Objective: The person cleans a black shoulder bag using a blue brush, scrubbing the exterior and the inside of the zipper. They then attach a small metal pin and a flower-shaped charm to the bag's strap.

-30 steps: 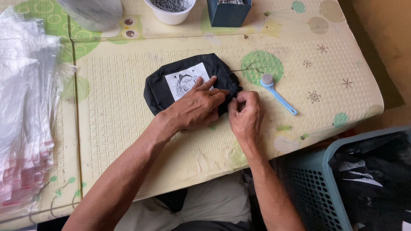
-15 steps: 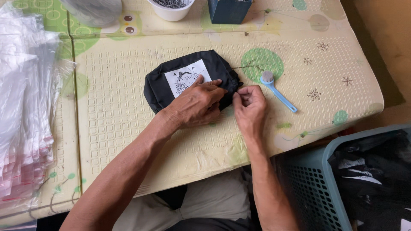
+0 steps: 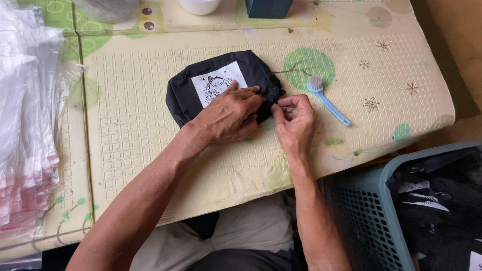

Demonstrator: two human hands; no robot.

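A folded black cloth item [image 3: 193, 98] with a white square patch bearing a drawing lies on the pale patterned table mat [image 3: 130, 145]. My left hand [image 3: 228, 113] lies flat on the cloth's right half, fingers pressing it down. My right hand [image 3: 295, 120] pinches the cloth's right edge between thumb and fingers, right beside my left fingertips. A thin dark thread runs from that edge toward the green circle on the mat.
A small blue brush [image 3: 326, 100] with a round bristle head lies just right of my hands. A stack of clear plastic bags [image 3: 25, 130] fills the left side. A teal basket [image 3: 401, 221] with dark cloth stands at lower right. Containers line the far edge.
My hands have stayed on the cloth, with the right fingers shifting slightly along its edge. The view has dropped a little, so the far containers are cut off more.
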